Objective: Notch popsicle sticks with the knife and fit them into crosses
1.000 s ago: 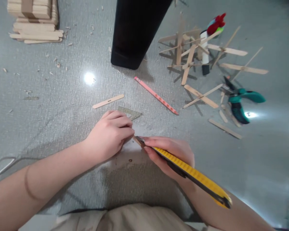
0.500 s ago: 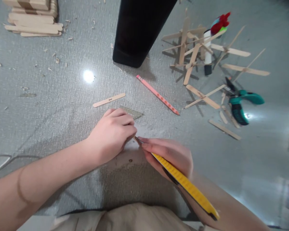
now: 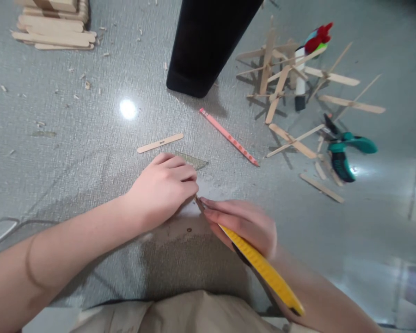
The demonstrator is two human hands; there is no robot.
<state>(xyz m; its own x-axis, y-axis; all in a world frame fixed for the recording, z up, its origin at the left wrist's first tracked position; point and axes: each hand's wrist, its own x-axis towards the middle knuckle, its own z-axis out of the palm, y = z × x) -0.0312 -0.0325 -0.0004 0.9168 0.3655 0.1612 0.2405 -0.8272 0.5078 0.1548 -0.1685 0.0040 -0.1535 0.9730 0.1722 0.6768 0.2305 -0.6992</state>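
"So, from the head view, what are your hands doing?"

"My left hand (image 3: 166,185) is curled closed, pinching a stick (image 3: 198,203) at its fingertips. My right hand (image 3: 246,222) is wrapped round a yellow knife (image 3: 263,268), its fingertips close by the wood; the blade is too hidden to make out."

"Which step would you call that?"

"Trimming or notching, I'd judge. The next move seems to ask for a firm left pinch, light pressure and fingertips kept off the edge."

"And how does the wood look?"

"Only a short brownish sliver shows between my two grips, slanting toward the right one; the rest is covered, so I can't tell whether it's cut. Beyond my left knuckles lies a marked stick (image 3: 149,147): pale, flat, round-ended, with a small dark patch midway."

"Anything else about?"

"A set square (image 3: 194,161) just past my left fingers, a pencil (image 3: 230,138) farther out, and pliers (image 3: 343,162) well off beyond my right hand."
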